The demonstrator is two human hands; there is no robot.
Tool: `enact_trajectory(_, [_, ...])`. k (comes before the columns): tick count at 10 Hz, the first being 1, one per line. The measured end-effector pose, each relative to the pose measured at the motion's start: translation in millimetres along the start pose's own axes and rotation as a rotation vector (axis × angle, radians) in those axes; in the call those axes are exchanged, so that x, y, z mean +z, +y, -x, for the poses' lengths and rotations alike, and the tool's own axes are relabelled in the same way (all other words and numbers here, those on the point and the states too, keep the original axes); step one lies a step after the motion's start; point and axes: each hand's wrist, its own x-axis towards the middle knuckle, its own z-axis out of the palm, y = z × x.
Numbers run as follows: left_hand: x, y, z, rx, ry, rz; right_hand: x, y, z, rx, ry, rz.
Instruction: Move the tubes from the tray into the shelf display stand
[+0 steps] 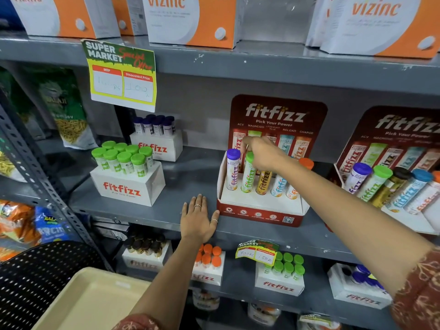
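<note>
A red and white fitfizz display stand (259, 210) sits on the grey shelf (195, 172). Several tubes stand in it: purple-capped (232, 170), green-capped (248, 175), yellow (263, 183), blue (278, 184) and orange-capped (292, 190). My right hand (262, 153) reaches over the stand and grips the green-capped tube by its cap. My left hand (198, 219) lies flat on the shelf, fingers spread, its thumb against the stand's left front corner. A beige tray (95, 301) lies at the bottom left and no tubes show in it.
A second fitfizz stand (392, 184) full of tubes stands to the right. White boxes of green-capped tubes (126, 167) and dark-capped tubes (156, 136) sit on the left. A price sign (122, 75) hangs above. More boxed tubes fill the lower shelf (278, 275). A perforated black chair back (42, 267) is beside the tray.
</note>
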Motion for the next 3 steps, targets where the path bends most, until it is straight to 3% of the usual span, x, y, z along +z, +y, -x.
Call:
enact_trajectory(2, [-5.9,0.0,0.6,0.018,-0.054,0.025,1.7,1.9,4.4,0.002,0.041,-0.036])
enact_trajectory(3, [-11.1,-1.9,0.6,0.054,0.074,0.192,1.8,2.9,12.6,-0.019,0.154,-0.058])
